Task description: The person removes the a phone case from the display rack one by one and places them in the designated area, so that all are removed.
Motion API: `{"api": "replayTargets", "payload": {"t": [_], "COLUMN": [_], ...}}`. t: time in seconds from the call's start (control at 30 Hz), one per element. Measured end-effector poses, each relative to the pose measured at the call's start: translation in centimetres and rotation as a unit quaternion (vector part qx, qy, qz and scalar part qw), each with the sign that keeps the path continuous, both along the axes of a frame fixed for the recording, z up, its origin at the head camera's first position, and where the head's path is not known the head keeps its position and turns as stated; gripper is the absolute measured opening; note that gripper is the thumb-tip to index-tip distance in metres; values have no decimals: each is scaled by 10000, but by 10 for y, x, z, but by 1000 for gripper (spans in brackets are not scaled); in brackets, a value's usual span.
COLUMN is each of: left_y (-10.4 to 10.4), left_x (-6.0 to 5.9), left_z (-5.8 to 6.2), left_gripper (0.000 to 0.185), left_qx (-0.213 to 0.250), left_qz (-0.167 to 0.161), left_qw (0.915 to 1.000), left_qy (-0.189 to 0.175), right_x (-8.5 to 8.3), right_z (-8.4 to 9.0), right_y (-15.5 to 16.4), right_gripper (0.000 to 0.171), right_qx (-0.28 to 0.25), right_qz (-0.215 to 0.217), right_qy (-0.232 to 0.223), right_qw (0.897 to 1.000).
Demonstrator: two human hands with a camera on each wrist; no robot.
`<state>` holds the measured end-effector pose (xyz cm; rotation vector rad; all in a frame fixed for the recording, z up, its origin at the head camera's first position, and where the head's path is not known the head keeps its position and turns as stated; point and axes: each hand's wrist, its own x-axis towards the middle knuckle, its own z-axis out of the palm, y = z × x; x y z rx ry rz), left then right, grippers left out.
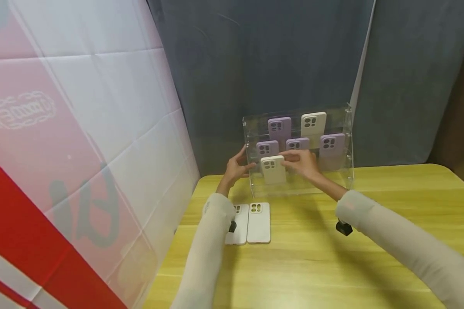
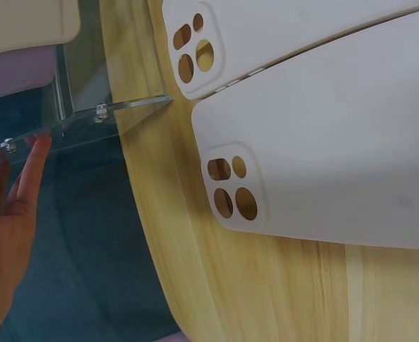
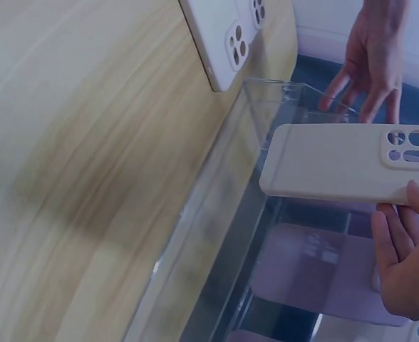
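Right hand (image 1: 303, 164) pinches the cream silicone phone case (image 1: 273, 169) at the front of the clear acrylic tiered display rack (image 1: 348, 141); left hand (image 1: 236, 168), fingers relaxed, steadies the rack's side; risk: case may slip or topple forward.

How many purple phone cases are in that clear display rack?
4: one on the top tier, three on the middle tier at left, centre and right. Hands may hide more.

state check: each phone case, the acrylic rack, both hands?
cream phone case: upright at rack front, held by right hand
right hand: gripping case top
left hand: fingers straight, touching rack side
acrylic display rack: upright, holds five cases
two white cases: flat on table, side by side
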<state>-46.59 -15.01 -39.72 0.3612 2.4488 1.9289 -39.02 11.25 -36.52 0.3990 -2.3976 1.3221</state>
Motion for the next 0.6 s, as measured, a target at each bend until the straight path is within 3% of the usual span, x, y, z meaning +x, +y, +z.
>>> {"api": "replayTargets", "payload": {"t": [0.33, 0.6], "left_y": [-1, -1], "left_x": [0, 2], "left_z": [2, 2], "left_gripper": [87, 85], "left_qx": [6, 187], "left_qz": [-18, -75], "left_qw": [10000, 9997], "left_qy": [-67, -126], "right_x": [5, 12], "right_z": [19, 13], "right_y": [5, 9], "right_gripper": [31, 33], "right_qx": [-392, -222], "right_qz": [141, 201], "right_qy": [-188, -339], "right_qw": [9990, 9990]}}
